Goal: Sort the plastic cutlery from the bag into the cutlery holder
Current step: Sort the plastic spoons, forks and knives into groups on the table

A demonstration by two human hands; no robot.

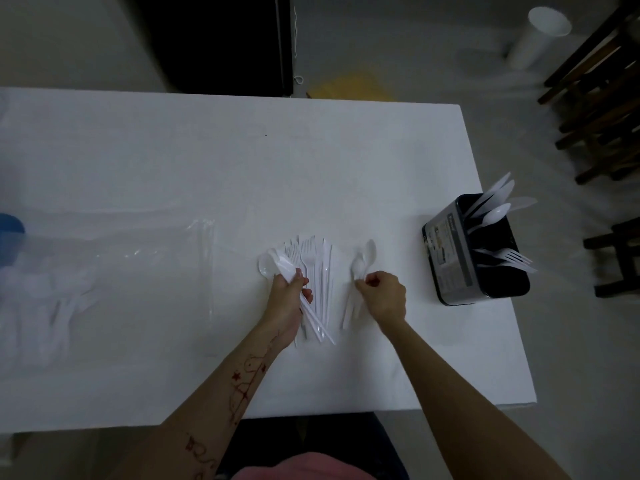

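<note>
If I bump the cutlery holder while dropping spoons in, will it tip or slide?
The holder probably slides rather than tips: it looks squat, with a broad base flat on the table. It sits near the right edge, so a push that way risks a fall. The spoons and forks lean out over its rim, and they might add slight pull rightward.

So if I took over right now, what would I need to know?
Left hand grips a bunch of spoons. Right hand pinches two spoons on the table.
A pile of forks and knives lies between the hands. The bag, at far left, seems to hold more cutlery.
Done: the holder at right has some spoons, knives and forks.
Left: sort the held pieces, the pile and the bag.
</note>
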